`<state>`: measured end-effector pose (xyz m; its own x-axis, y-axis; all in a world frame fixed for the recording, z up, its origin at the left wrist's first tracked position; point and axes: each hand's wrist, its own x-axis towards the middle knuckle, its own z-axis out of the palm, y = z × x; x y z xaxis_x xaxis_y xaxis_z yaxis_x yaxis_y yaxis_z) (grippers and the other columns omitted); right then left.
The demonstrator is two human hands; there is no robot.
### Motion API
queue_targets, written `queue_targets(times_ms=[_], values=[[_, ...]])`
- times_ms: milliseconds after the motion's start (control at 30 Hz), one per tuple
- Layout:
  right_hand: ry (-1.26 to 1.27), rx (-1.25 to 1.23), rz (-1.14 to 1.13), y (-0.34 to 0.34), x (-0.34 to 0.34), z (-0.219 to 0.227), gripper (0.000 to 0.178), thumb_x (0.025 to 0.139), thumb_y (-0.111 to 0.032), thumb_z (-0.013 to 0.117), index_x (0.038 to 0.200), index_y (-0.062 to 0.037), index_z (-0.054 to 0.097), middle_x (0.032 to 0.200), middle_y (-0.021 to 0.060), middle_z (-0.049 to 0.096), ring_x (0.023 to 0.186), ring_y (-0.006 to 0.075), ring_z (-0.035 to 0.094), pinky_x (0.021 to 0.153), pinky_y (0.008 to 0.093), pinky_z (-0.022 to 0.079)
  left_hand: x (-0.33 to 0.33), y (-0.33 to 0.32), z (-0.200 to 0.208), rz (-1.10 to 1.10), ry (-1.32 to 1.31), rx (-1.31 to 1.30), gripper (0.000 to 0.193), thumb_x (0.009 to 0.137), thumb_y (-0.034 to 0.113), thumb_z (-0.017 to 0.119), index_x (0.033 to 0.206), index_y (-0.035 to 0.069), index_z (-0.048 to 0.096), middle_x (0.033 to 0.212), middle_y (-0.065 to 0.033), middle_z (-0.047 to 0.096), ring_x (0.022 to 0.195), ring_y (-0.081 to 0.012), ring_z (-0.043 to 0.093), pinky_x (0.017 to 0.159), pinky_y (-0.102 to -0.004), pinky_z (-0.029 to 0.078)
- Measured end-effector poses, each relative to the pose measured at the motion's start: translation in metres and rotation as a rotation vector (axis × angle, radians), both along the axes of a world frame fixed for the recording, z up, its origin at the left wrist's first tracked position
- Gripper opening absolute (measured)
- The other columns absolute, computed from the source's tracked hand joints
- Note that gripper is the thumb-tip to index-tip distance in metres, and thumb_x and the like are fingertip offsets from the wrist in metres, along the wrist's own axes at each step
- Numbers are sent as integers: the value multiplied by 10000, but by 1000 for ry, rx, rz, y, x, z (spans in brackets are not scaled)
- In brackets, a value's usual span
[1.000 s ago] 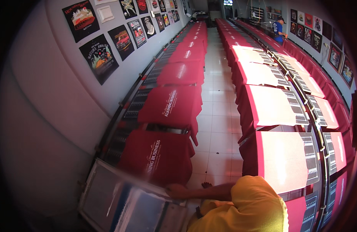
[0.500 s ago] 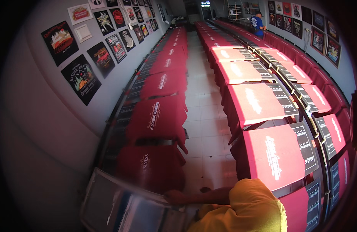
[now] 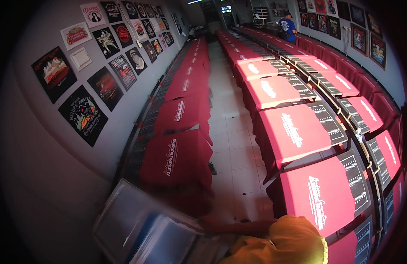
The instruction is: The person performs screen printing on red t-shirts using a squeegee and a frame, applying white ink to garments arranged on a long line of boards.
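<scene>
A screen printing frame, pale-edged with a translucent mesh and a blue band, is tilted at the lower left. My right arm, in a yellow sleeve, reaches leftward across the lower edge. My right hand, dark and blurred, is closed at the frame's upper right edge; its fingers are hard to make out. Just beyond the frame, a red shirt with white print lies over a board in the left row. My left hand is out of sight.
Long rows of boards with red shirts run away on both sides of a tiled aisle. A rail divides the right rows. A person in blue stands far right. Posters cover the walls.
The view has shifted, so the shirts and posters sit lower. The screen frame's far corner has risen in the picture and now hides the nearest left shirt. My right hand stays at its edge.
</scene>
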<state>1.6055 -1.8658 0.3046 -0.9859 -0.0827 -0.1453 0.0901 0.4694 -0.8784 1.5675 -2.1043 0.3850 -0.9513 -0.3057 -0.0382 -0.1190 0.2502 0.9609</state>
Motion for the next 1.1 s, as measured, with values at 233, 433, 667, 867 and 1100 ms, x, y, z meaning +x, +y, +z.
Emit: queue_targets(times_ms=[233,433,667,867,1100], values=[[-9,-27,-16,125,-75,47,354,943,-262,451,1080,1,643,1085,245,645,1031,417,607,933,482,459,-104,91,3,-63,14,-17,449,990,358,491,1142,-44,623,998,-79,643,882,-200,574,780,-370,473],[-87,83,-149,227,-149,54,361,950,-272,439,1062,9,637,1044,266,646,1003,424,614,913,487,462,-191,173,3,-115,14,2,457,988,362,498,1150,-48,619,1008,-80,641,892,-200,568,791,-370,470],[-103,7,-270,319,-248,37,350,936,-280,461,1031,-7,658,983,240,663,930,378,642,857,460,479,-278,204,-8,-80,37,-14,467,986,367,507,1159,-54,615,1019,-81,638,904,-201,562,805,-370,466],[-53,-7,-519,411,-350,13,345,901,-296,529,1015,-3,671,900,217,682,851,321,680,776,422,500,-401,264,-28,-92,37,-9,477,985,371,514,1167,-58,612,1029,-82,636,914,-201,557,816,-370,463],[75,14,-704,528,-480,28,324,898,-248,528,1020,21,662,877,244,665,857,341,680,765,417,498,-569,340,-19,-122,40,-16,488,983,376,523,1176,-64,608,1040,-83,634,927,-201,550,829,-369,459]])
